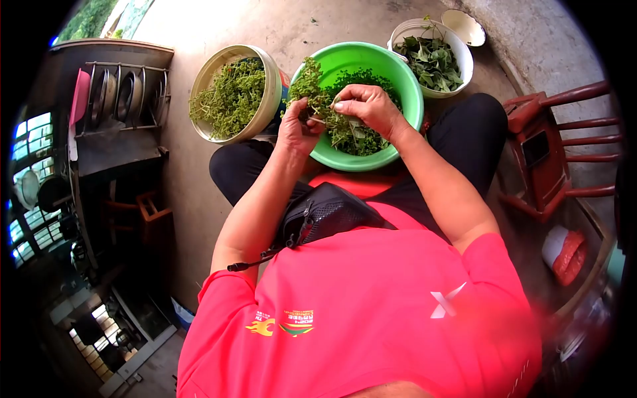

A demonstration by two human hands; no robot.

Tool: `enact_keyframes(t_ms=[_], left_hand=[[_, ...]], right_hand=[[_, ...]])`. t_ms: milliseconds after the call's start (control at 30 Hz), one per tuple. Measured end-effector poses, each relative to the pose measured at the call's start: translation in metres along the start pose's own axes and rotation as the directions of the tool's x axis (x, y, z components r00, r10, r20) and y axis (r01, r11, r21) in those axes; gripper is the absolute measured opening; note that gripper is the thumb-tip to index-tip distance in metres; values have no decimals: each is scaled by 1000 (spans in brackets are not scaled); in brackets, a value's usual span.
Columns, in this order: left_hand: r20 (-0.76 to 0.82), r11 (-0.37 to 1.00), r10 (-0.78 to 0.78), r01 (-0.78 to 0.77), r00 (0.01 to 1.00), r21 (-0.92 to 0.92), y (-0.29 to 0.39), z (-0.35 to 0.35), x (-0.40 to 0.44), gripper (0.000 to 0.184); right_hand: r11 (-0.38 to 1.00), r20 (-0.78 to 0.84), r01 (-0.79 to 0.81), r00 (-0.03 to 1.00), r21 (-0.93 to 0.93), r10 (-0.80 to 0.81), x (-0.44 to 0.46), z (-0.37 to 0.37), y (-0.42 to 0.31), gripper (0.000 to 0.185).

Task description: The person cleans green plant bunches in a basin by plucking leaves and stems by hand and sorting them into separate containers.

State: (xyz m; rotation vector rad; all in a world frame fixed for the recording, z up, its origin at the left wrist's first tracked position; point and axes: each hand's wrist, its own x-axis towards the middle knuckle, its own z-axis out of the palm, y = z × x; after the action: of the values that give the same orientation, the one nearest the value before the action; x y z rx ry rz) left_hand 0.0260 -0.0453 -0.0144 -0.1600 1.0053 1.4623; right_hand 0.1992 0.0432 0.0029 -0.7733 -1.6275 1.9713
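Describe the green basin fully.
The bright green, round basin looks like smooth, shiny plastic with a thick rim. It sits open side up by the black-trousered knees, base hidden. Dark leafy greens lie inside. Above it, the left hand and right hand pinch green sprigs.

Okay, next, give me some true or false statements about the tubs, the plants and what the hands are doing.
1. The left hand grips a plant bunch. True.
2. The white bucket holds clustered sprigs. False: it holds broad leaves.
3. The green basin stands between two buckets. True.
4. The right hand rests on the chair. False: it is over the green basin.
5. The dark flat object lies on the chair. True.
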Motion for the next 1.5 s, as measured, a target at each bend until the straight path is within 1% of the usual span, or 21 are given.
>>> enact_keyframes(t_ms=[33, 67, 100, 167, 200, 233, 267, 333, 500, 567, 700, 767, 900, 967, 1033, 1067, 1100, 1133, 1300, 1433, 1500], left_hand=[[6, 1000, 16, -16, 1000, 11, 2, -2, 0, 10], [-17, 1000, 10, -9, 1000, 18, 3, -3, 0, 9], [-20, 1000, 8, -8, 1000, 15, 3, -4, -2, 9], [-19, 997, 32, -30, 999, 66, 5, -3, -3, 9], [-59, 997, 27, -23, 998, 76, 6, 3, -7, 15], [-58, 997, 29, -24, 998, 74, 6, 4, -7, 15], [-66, 987, 45, -34, 997, 156, 6, 4, -6, 15], [-111, 962, 61, -28, 992, 272, 4, 7, -7, 15], [-98, 949, 13, 18, 995, 314, 2, 5, -6, 13], [-128, 945, 21, 22, 992, 327, 2, 6, -8, 13], [-4, 946, -13, 14, 1000, 325, 6, 3, -8, 14], [66, 929, 22, -45, 998, 367, 3, 23, -17, 21], [140, 884, -3, -63, 990, 463, 1, 43, -28, 34], [160, 858, 0, -82, 987, 507, 0, 46, -28, 40], [223, 759, 62, -191, 973, 622, -5, 47, -26, 40], [232, 749, 91, -220, 968, 624, -8, 48, -25, 38], [232, 749, 91, -220, 968, 625, -9, 48, -25, 38], [176, 761, 128, -210, 976, 614, -10, 48, -25, 36], [75, 806, 222, -226, 972, 547, -11, 43, -18, 20], [98, 820, 221, -240, 970, 519, -6, 40, -18, 17], [87, 836, 212, -227, 973, 500, -3, 37, -17, 17]], right_hand=[[959, 21, -147, 989, 241, 147, -1, -2, -7, 13], [890, 29, -219, 974, 401, 227, -2, -3, -13, 15], [837, 4, -188, 976, 514, 217, 4, -1, -8, 15], [725, -9, -226, 952, 651, 305, 5, -10, -4, 16], [726, -7, -226, 953, 650, 304, 5, -13, 0, 16], [643, 75, -225, 965, 732, 251, 5, -17, 6, 16], [552, 151, -231, 971, 801, 188, 6, -20, 10, 16], [518, 145, -210, 976, 829, 162, 5, -17, 5, 17], [397, 207, -207, 977, 894, 44, 4, -20, 8, 19], [277, 242, -216, 968, 936, -62, 5, -21, 10, 21], [271, 234, -209, 970, 940, -64, 8, -23, 13, 22], [303, 223, -209, 975, 930, -11, 6, -21, 9, 23], [327, 260, -228, 964, 917, -58, 5, -16, 14, 23], [396, 233, -221, 972, 891, 18, 4, -14, 11, 23], [416, 218, -211, 975, 884, 31, 2, -8, 5, 22], [482, 168, -205, 979, 852, 118, 1, -4, 2, 21], [545, 111, -204, 974, 813, 200, 1, -2, -1, 20], [475, 239, -229, 970, 850, 39, 3, -8, 11, 19], [521, 237, -228, 970, 823, 51, 5, -12, 11, 18], [515, 164, -230, 971, 826, 171, 2, -24, -4, 18], [473, 145, -148, 989, 869, 42, 5, -35, -4, 18]])
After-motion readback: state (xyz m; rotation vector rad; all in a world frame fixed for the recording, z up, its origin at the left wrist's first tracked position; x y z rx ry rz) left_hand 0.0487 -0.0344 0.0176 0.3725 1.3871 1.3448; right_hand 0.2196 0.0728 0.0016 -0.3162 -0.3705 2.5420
